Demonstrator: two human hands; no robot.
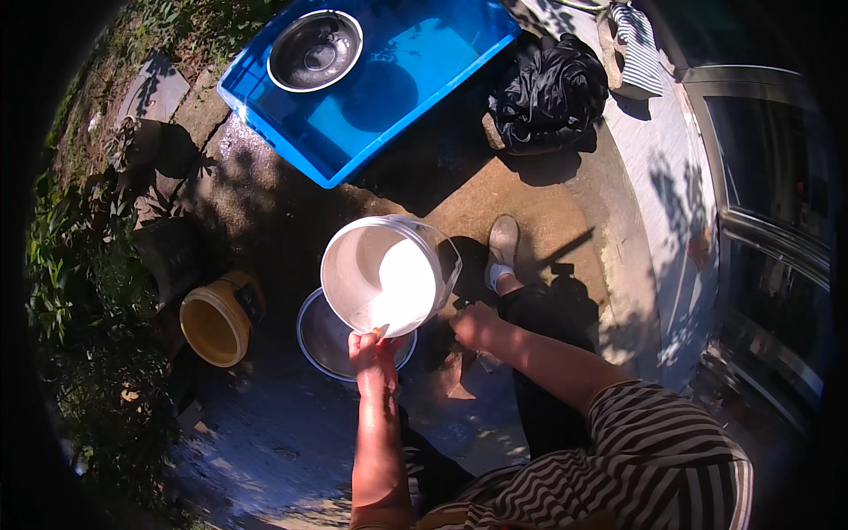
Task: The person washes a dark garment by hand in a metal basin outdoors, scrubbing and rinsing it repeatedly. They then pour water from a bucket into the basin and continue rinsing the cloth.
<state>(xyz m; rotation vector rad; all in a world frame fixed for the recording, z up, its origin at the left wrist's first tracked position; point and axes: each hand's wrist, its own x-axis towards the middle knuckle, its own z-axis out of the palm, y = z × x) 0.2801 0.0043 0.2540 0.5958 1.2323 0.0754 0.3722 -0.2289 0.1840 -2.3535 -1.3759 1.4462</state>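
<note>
A white bucket (349, 265) hangs tilted in front of me, its mouth turned to the left and toward me. Sunlight glares on its inner wall, and its wire handle stands out on the right side. My left hand (374, 355) is closed on the bucket's near rim. Partly hidden beneath the bucket is a round basin (329, 349) with a pale metal rim. My right hand (477, 326) is closed in a fist to the right of the bucket, below the handle. Whatever that hand holds, if anything, is hidden.
A blue rectangular tub (442, 40) at the back carries a metal bowl (315, 51). A yellow bucket (215, 325) lies tipped at left, near plants (66, 265). A black plastic bag (552, 97) and a striped bag (636, 53) stand at back right, near a metal-framed glass door (773, 177).
</note>
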